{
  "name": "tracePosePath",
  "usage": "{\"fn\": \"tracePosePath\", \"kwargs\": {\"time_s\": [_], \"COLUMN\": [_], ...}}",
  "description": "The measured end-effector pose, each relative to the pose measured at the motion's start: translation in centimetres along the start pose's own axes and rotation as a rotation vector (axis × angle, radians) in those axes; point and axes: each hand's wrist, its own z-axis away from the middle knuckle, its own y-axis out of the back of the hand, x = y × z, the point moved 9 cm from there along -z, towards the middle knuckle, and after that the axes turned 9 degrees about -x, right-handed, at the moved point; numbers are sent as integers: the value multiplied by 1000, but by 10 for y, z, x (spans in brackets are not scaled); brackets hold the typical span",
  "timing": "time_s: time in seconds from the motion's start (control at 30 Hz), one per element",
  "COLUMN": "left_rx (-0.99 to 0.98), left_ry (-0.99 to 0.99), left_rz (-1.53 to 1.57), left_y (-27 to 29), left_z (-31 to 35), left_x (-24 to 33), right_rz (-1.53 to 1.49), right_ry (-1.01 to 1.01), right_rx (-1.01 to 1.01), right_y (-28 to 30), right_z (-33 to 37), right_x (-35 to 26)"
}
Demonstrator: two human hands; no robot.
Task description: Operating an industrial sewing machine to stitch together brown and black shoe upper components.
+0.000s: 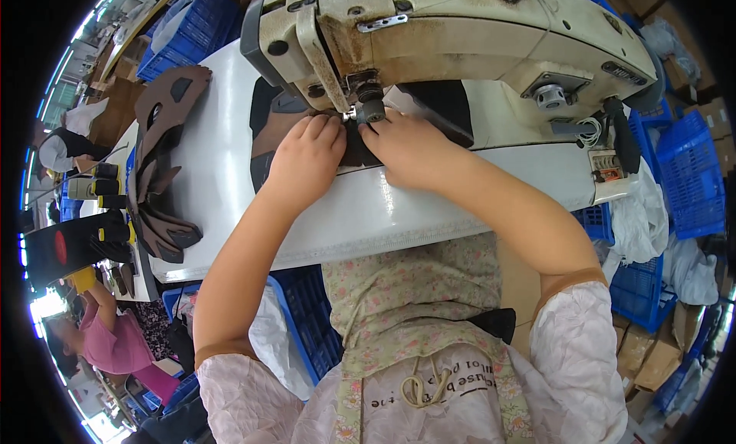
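Observation:
An industrial sewing machine (452, 49), cream-coloured and stained, stretches over the white table. Under its presser foot (351, 114) lies a black-and-brown cut piece (268, 137), which looks like part of a shoe upper. My left hand (305, 160) bears down on this piece just left of the needle area, fingers bent and close together. From the other side my right hand (410, 149) grips it near the foot, its fingertips partly hidden by the machine head. A dark, glossy section of material (452, 111) shows beyond my right hand.
Several brown cut pieces (157, 191) are piled at the table's left edge. Thread spools (107, 187) stand farther left. Blue crates (690, 176) and plastic bags (639, 214) are on the right. A person in pink (115, 333) works at lower left.

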Motion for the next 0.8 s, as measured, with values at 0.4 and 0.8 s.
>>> {"fn": "tracePosePath", "kwargs": {"time_s": [0.4, 0.8], "left_rx": [34, 33], "left_ry": [83, 148], "left_rz": [171, 425], "left_y": [-11, -16], "left_z": [14, 20], "left_x": [3, -23], "right_rz": [151, 142], "right_ry": [80, 58], "right_rx": [90, 76], "right_y": [-13, -15], "right_z": [13, 16], "right_x": [-4, 5]}}
